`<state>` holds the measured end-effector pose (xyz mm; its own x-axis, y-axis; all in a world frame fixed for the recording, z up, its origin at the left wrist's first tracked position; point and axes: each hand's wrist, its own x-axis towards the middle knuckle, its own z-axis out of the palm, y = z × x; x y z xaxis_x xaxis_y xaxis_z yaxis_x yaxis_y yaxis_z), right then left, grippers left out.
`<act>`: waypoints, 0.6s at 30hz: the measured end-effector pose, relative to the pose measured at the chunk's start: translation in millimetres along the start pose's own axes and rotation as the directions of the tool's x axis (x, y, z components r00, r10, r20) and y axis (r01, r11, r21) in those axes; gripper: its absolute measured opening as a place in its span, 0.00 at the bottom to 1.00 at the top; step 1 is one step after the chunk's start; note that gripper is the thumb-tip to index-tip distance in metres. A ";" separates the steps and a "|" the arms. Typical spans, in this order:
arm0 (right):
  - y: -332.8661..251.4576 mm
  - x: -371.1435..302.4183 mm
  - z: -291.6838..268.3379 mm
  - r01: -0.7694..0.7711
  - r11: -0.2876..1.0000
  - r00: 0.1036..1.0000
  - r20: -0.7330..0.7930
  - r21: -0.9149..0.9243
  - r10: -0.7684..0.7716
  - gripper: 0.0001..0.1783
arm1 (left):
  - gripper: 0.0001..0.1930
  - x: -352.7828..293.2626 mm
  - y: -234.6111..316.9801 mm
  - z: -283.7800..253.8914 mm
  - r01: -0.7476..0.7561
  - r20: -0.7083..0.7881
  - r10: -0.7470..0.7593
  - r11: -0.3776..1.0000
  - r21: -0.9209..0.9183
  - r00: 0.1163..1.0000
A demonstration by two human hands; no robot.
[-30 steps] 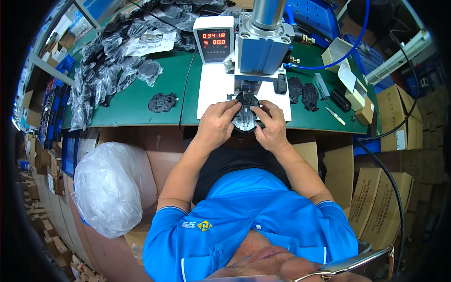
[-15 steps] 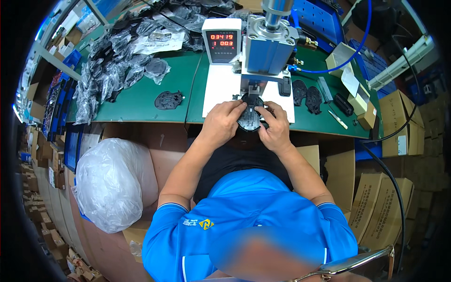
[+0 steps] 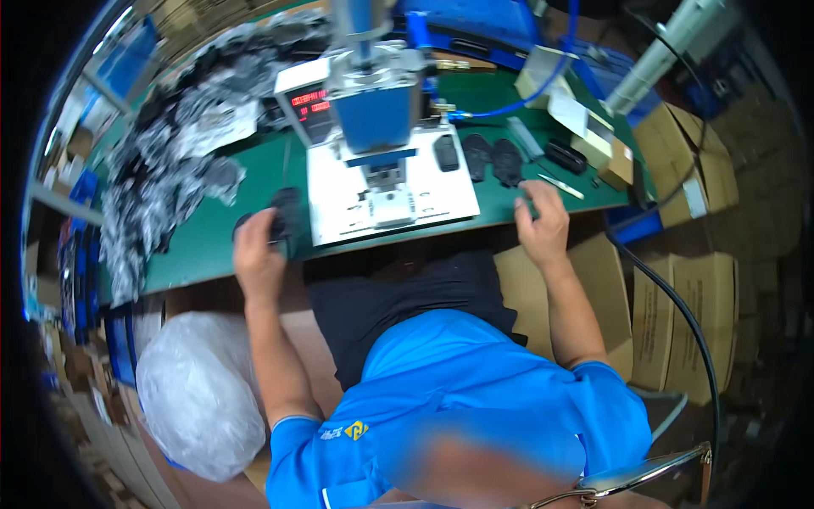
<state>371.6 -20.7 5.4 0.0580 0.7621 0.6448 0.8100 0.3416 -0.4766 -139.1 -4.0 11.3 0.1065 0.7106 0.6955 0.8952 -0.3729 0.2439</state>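
Note:
To the left of the press, my left hand [image 3: 259, 254] is closed at a dark plastic shell [image 3: 287, 210] near the table's front edge; motion blurs the fingertips. Another dark piece shows partly behind those fingers. My right hand [image 3: 544, 222] is open at the table's front edge on the right, thumb and fingers apart, with nothing visible in it. Just beyond its fingertips lie a black plastic shell [image 3: 507, 162] and a second black shell [image 3: 478, 158]. Between my hands, the metal fixture [image 3: 393, 208] on the press's white base [image 3: 343, 222] holds no shell.
The blue press [image 3: 373, 114] stands in the middle beside a counter box with red digits [image 3: 307, 106]. Bagged dark parts [image 3: 161, 182] heap at the left. Right of the shells lie a white-handled tool [image 3: 561, 187] and small boxes [image 3: 593, 146]. A blue air hose [image 3: 517, 110] curves overhead.
Both hands have parted from the black shell work at the press. My left went left, and a shell now shows beside it; my right moved right and opened. The whole view has shifted.

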 end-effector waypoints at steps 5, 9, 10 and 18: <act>109.9 2.3 -58.5 -0.173 0.902 0.983 -0.018 -0.396 0.181 0.14 | 0.33 -11.6 -89.0 14.6 0.130 0.129 -0.139 0.988 0.081 0.982; 137.7 0.2 -61.3 -0.162 0.872 0.968 0.098 -0.462 0.232 0.11 | 0.33 -17.1 -104.4 32.9 0.119 0.131 -0.132 0.988 0.101 0.983; 138.7 0.1 -58.3 -0.161 0.876 0.969 0.095 -0.455 0.227 0.11 | 0.32 -20.6 -101.8 36.0 0.163 0.053 -0.168 0.982 0.096 0.984; 141.2 -2.1 -60.8 -0.211 0.910 0.944 0.167 -0.357 0.284 0.12 | 0.22 -32.7 -47.5 28.4 0.230 -0.152 -0.225 0.973 0.015 0.962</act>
<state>521.3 -7.5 -26.9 0.1874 0.9086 0.3732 0.9331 -0.0460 -0.3566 -172.8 7.5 -42.2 -0.1644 0.6772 0.7172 0.9022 -0.1907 0.3869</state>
